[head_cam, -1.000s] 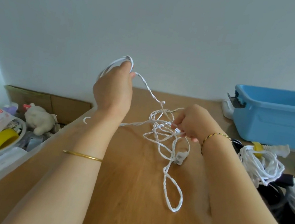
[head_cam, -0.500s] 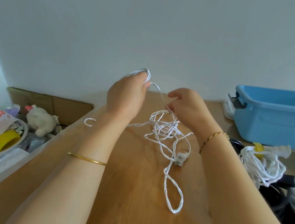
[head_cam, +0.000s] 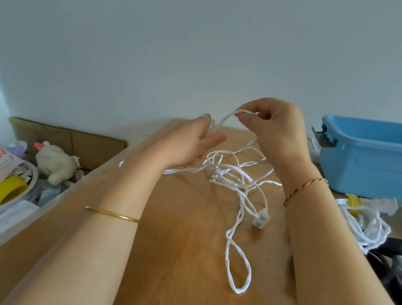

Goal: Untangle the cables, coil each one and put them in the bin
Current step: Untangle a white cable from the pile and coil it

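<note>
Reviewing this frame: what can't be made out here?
Head view only.
Blue bin: contents hidden by its near wall; right frame edge cuts it off.
Left hand: motion-blurred, so its hold on the white cable is unclear.
Cable pile at right: partly behind the right forearm, cut by the edge.

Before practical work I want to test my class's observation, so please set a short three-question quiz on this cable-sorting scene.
1. True or false: the right hand pinches a strand of the white cable.
2. Fill in: the bin is coloured ___.
3. The cable's connector lies: A in the bin; B on the table; C in the air.
Key: 1 true; 2 blue; 3 B.
</note>
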Demonstrator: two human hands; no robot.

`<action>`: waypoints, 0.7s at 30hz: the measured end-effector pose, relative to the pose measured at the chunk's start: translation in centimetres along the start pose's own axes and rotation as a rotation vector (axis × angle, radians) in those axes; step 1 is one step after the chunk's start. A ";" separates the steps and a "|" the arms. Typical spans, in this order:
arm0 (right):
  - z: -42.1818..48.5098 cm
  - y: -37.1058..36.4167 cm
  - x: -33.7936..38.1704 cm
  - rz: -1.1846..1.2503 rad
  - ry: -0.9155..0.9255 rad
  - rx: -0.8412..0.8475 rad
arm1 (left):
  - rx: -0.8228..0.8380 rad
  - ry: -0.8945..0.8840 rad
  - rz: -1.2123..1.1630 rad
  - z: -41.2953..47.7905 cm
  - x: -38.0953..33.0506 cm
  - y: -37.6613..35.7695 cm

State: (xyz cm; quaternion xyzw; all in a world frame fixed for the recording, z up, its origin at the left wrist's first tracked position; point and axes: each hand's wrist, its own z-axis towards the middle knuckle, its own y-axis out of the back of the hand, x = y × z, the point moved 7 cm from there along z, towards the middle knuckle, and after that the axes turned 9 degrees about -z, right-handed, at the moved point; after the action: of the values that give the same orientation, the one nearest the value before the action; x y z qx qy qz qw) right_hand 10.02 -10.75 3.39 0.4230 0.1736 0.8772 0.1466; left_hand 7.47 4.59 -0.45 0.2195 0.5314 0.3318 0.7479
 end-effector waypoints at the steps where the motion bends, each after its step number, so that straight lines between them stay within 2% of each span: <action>1: 0.0 0.2 -0.2 0.004 0.000 -0.020 | 0.062 0.028 -0.092 -0.2 -0.2 -0.6; 4: -0.1 0.3 -0.9 0.074 -0.037 -0.015 | 0.248 0.121 -0.440 -1.0 -1.6 -1.7; 8: -0.7 -0.5 -2.2 0.340 -0.179 0.141 | 0.472 0.174 -0.953 -2.0 -2.8 -1.3; 14: -1.5 -2.4 -4.1 0.450 -0.372 0.332 | 0.811 0.072 -1.793 -2.1 -3.2 1.4; 18: -2.1 -3.8 -3.9 0.504 -0.375 0.423 | 0.600 -0.003 -2.088 -1.0 -2.6 3.0; 21: -2.4 -4.8 -3.0 0.561 -0.348 0.503 | 0.229 -0.020 -2.345 -0.3 -0.4 4.9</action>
State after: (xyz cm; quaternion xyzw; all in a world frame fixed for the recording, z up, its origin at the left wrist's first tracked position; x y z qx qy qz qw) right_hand 10.48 -8.13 -2.10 0.6186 0.2333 0.7286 -0.1790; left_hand 5.80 7.60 3.01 -0.3349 0.4292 -0.6100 0.5758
